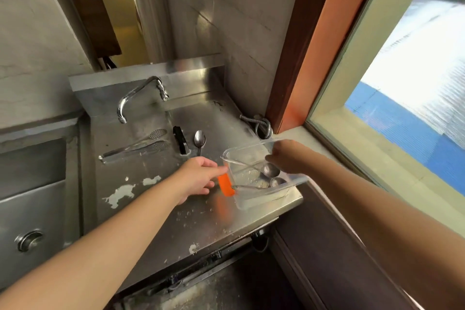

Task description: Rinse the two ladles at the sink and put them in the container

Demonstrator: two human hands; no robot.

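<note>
Clearly the container [254, 178] is the hub; everything else lies left of it. Farthest left is the sink [32, 199], apparently dry, then the tap [141, 94], tongs [136, 147] and a spoon [200, 139] lying on the worktop [156, 209]. The left hand [198, 178] grips the container's near-left edge by an orange tab [226, 185], likely to steady or shift it. Inside, both ladles [270, 175] lie bowls together, so placing looks done. The right hand [286, 156] clasps the far rim; its fingers are hidden.
</note>
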